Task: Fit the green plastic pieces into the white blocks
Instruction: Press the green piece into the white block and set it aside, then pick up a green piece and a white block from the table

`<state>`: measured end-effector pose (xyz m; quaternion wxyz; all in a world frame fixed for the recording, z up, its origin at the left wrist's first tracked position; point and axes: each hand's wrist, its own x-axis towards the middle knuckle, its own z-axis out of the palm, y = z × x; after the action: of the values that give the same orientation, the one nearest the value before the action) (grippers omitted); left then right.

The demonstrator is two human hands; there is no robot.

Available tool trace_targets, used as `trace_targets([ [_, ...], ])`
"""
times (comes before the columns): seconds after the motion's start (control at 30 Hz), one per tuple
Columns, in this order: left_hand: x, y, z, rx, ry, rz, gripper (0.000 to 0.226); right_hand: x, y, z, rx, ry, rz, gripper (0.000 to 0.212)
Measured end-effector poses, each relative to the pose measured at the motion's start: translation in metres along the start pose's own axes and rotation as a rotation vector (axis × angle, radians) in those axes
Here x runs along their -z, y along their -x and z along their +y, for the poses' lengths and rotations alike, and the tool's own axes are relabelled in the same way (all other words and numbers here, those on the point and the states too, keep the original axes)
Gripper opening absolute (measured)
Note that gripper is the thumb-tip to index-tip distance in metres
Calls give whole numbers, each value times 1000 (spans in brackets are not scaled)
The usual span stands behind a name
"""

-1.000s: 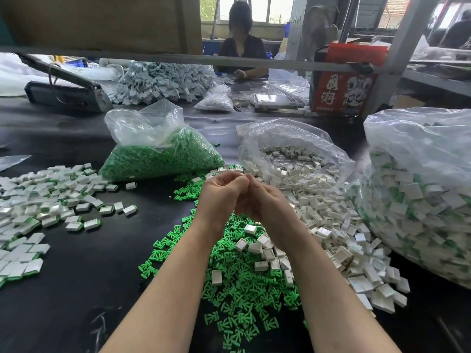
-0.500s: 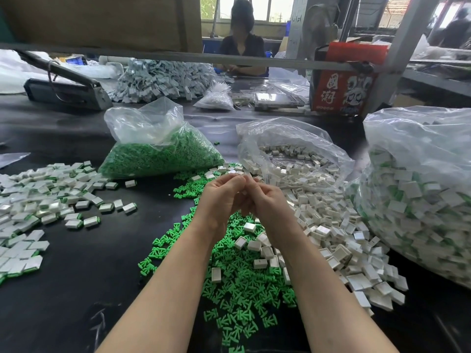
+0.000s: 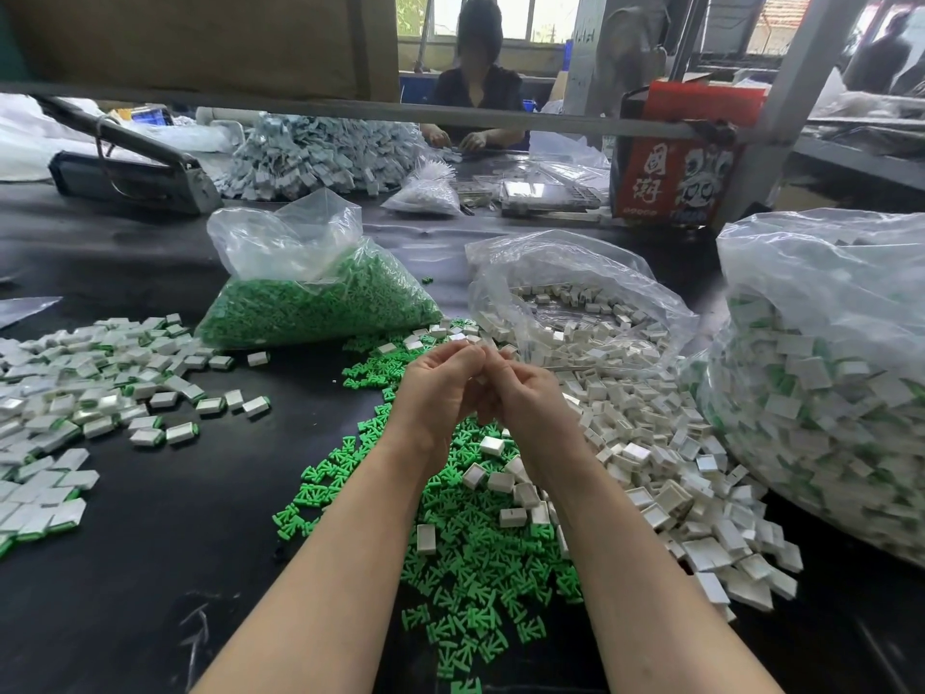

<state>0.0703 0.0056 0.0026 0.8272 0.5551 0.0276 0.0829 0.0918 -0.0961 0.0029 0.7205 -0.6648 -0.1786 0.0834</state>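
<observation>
Fingers (image 3: 468,355) of both hands curl inward and meet above the black table (image 3: 150,568), seen from the head camera. The left hand (image 3: 440,393) and right hand (image 3: 530,403) press their fingertips together around something small. A sliver of white shows between them, but I cannot tell whether it is a block with a green piece going in.

Loose green pieces (image 3: 465,568) lie scattered on the table under the forearms. Empty white blocks (image 3: 650,443) spill from an open bag (image 3: 575,293) to the right. A bag of green pieces (image 3: 310,298) sits behind and left. Finished blocks (image 3: 75,393), white with a green edge, spread out on the far left, and a large bag of them (image 3: 826,393) stands on the far right. Another person (image 3: 475,87) works across the table.

Both parts look light, hard and smooth, so they would likely slip easily. A block is probably best pinched by its flat sides, leaving the open end free.

Compared with a second ago, the hands stay locked in the same spot, fingers only slightly shifted; the piles are unchanged.
</observation>
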Motion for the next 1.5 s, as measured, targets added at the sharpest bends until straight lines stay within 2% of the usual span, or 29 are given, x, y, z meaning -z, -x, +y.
trace_targets([
  [0.3,1,-1,1,4,-18,18,19,-1,-2,4,-6,18,16,48],
  [0.37,4,-2,2,2,-34,34,23,0,-2,5,-16,14,-12,48],
  [0.5,6,-2,6,-2,-105,48,17,2,-4,4,-89,-44,-74,56],
  [0.73,14,-3,11,28,-90,-22,6,7,-7,2,-212,-275,-65,39],
  [0.97,23,-4,14,29,-174,-49,14,8,-7,3,-210,-175,-98,38],
  [1.07,31,-5,19,30,-229,-13,28,10,-6,2,-196,-81,-60,50],
  [1.17,56,-7,24,1,-380,147,19,13,-6,0,-193,-99,-18,57],
  [1.23,81,-7,26,-37,-513,341,12,14,-6,-2,-188,-120,7,50],
  [1.33,124,-2,28,-104,-808,603,14,16,-6,-4,-171,-114,32,45],
  [1.5,163,15,31,52,-1223,849,10,24,-7,-8,-128,-138,103,38],
])
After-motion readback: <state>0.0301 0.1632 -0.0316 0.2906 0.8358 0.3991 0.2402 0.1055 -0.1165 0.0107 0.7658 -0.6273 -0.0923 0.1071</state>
